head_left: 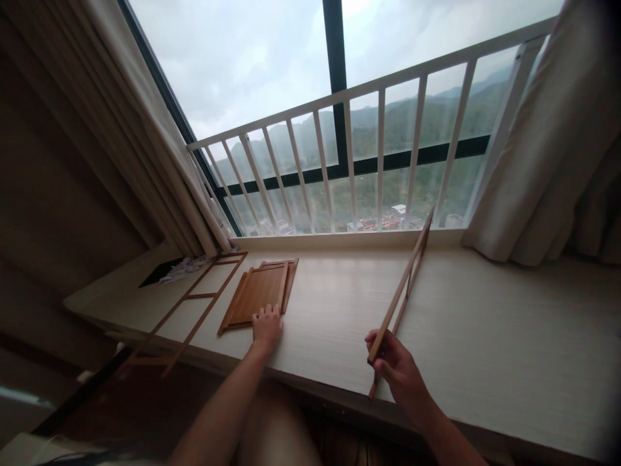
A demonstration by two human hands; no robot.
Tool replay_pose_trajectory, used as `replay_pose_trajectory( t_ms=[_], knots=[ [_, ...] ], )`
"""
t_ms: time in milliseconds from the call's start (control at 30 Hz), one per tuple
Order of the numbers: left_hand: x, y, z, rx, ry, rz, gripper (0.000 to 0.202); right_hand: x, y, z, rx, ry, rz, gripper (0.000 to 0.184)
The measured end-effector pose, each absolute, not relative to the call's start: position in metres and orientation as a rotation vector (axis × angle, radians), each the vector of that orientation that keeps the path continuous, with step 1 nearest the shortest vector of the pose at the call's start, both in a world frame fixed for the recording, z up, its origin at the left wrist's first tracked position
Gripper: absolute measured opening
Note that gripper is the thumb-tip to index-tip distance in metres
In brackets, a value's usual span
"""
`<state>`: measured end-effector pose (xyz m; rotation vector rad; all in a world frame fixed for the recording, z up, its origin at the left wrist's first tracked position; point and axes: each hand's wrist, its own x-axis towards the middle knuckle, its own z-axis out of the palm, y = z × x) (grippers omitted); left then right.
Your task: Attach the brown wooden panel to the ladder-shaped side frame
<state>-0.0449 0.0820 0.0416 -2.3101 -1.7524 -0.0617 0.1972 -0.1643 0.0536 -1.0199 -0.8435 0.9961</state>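
My left hand [266,327] lies on the near right corner of a small stack of brown wooden panels [259,291], its fingers apart on the top one. The panels lie flat on a pale window ledge [334,298]. In my right hand [396,366] is a slim wooden frame [394,303], gripped near its close end between thumb and fingers. This frame stands tilted on edge, its far end reaching toward the window railing. Left of the panels lies a second wooden frame [201,296] with crossbars, its near end sticking out past the ledge.
A white railing [349,103] runs along the window behind the ledge. Curtains hang at the left [160,162] and right [538,168]. A dark flat item [158,272] and crumpled whitish material [187,268] lie at the ledge's left end. My leg [276,427] is below the front edge.
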Motion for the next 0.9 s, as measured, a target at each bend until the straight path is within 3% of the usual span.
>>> replay_pose_trajectory(
  t_ms=[267, 533, 900],
  knots=[
    [-0.056, 0.078, 0.067, -2.253, -1.689, -0.084, 0.057, 0.197, -0.164, 0.055, -0.997, -0.856, 0.989, 0.063],
    [-0.052, 0.107, 0.101, -2.169, -1.867, -0.072, 0.045, 0.194, -0.164, 0.060, -0.997, -0.864, 0.985, 0.062],
    [-0.102, 0.139, 0.220, -2.072, -2.112, -0.228, 0.052, 0.197, -0.167, 0.058, -0.993, -0.951, 0.942, 0.050]
  ],
)
